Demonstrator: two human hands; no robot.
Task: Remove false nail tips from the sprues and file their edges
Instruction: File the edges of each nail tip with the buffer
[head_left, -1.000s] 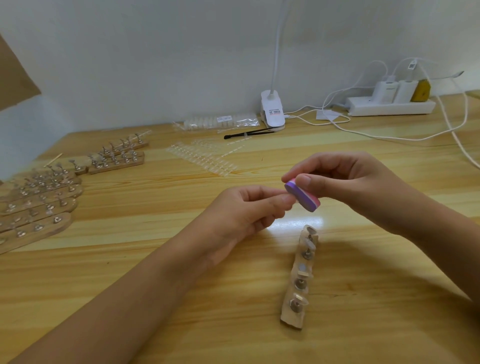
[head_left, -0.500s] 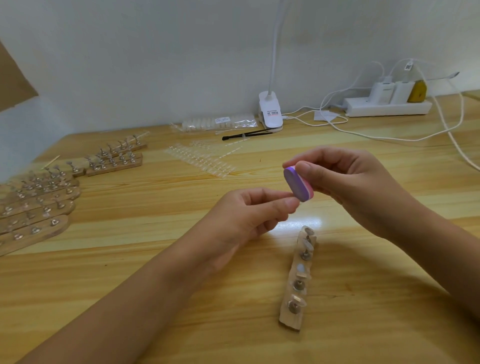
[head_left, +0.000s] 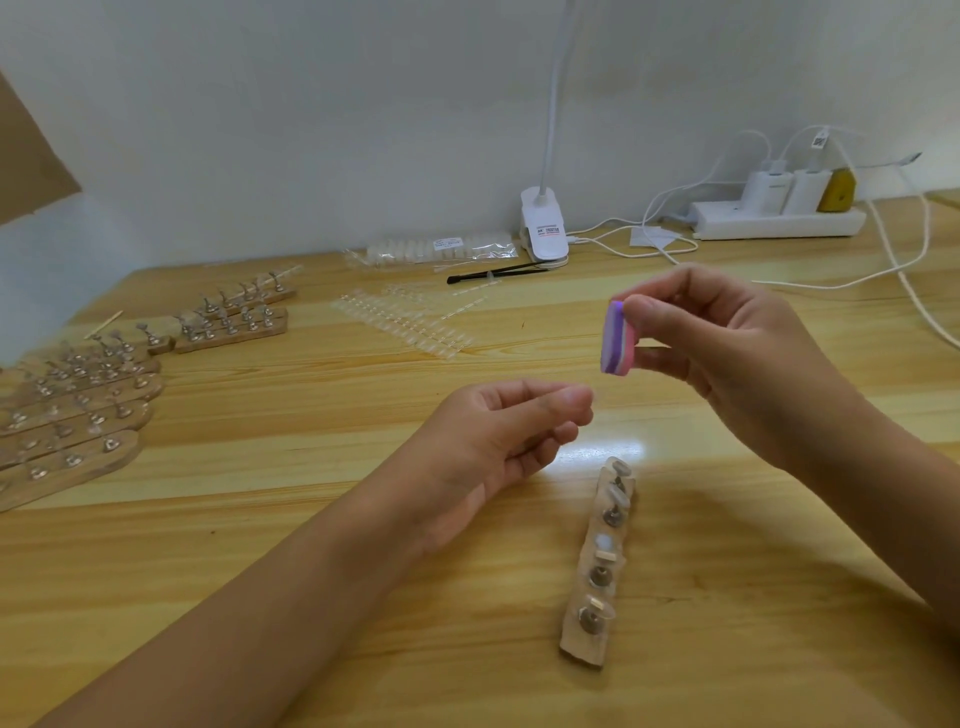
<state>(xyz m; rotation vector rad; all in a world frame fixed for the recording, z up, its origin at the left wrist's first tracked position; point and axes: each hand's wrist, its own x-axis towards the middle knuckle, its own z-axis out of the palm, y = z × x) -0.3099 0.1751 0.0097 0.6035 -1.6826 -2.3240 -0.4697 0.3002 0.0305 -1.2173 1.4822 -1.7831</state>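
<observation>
The right hand (head_left: 727, 353) is pinching a purple-and-pink buffer block (head_left: 615, 340), mid-right. The left hand (head_left: 509, 436) is pressing thumb to forefinger; its hold is too blurred to tell. Nail-tip sprues (head_left: 405, 322) are lying upper centre; the lamp-clip label (head_left: 549, 230) is unreadable.

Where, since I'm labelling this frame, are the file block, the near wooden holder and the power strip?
file block (head_left: 613, 343): head view, purple side face.
near wooden holder (head_left: 579, 649): head view, bare near end.
power strip (head_left: 779, 223): head view, white front face.
</observation>
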